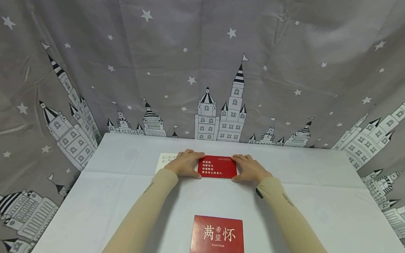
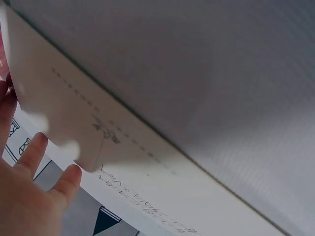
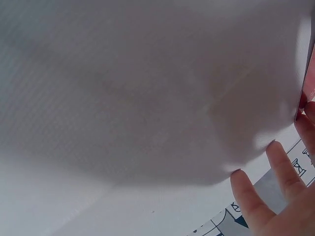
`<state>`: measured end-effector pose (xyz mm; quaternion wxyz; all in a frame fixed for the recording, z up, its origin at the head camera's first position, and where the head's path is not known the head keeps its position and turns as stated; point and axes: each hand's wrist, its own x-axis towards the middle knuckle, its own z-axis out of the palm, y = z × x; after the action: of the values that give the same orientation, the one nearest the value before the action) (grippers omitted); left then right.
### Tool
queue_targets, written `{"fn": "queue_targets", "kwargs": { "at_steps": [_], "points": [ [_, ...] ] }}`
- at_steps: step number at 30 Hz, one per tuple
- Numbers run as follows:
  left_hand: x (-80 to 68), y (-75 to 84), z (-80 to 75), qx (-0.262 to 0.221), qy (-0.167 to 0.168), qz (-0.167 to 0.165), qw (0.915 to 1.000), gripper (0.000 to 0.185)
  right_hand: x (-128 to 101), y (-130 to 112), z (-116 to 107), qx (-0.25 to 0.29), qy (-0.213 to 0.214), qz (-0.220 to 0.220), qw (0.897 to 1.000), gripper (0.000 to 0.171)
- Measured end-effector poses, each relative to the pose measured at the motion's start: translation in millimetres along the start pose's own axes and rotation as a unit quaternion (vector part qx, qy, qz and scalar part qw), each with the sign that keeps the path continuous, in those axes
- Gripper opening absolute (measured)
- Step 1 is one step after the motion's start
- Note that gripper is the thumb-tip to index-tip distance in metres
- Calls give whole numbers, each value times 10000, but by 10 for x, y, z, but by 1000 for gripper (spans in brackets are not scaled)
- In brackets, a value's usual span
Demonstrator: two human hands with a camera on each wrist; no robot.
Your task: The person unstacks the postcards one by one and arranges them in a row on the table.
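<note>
A dark red card (image 1: 217, 167) with white lettering is at the far middle of the table, gripped by its two short sides. My left hand (image 1: 185, 164) holds the left side between fingers and thumb, and my right hand (image 1: 250, 169) does the same at the right. Under and beside my left hand lies a cream card (image 1: 165, 159) with handwriting, partly hidden by that hand. Its handwriting and dotted line show in the left wrist view, with my left fingers (image 2: 69, 184) over its far edge. In the right wrist view, a sliver of the red card (image 3: 310, 81) appears by my right fingertips.
A second red card (image 1: 218, 237) with large white characters lies near the front middle of the white table (image 1: 89, 212), between my forearms. Behind the table hangs a grey curtain (image 1: 180, 32) printed with castles and stars.
</note>
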<state>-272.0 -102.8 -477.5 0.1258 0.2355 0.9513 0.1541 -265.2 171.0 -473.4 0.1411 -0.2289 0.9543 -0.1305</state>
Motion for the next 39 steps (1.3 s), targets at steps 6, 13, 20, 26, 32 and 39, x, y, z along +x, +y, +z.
{"fn": "queue_targets", "kwargs": {
  "at_steps": [6, 13, 20, 26, 32, 39],
  "points": [
    [3, -21, 10, -145, -20, -3, 9999, 84, -14, -4, 6, 24, -3, 30, 10000, 83],
    [-7, -25, 11, -265, -95, -40, 9996, 84, -45, -13, 8, 102, 40, 17, 9999, 82],
    [-12, -31, 15, -251, -117, -52, 9996, 89, -39, 38, 63, 193, 238, -116, 9995, 84],
    [-24, -14, 20, -241, -33, 25, 9997, 91, -76, 35, 41, 331, 325, -248, 9986, 83],
    [-69, 80, 1, -247, 166, 289, 9991, 90, -123, 37, 40, 535, 429, -322, 9971, 83],
    [-152, 220, -29, -351, 332, 600, 9970, 85, -175, 8, 38, 663, 471, -427, 9958, 84]
  ]
}}
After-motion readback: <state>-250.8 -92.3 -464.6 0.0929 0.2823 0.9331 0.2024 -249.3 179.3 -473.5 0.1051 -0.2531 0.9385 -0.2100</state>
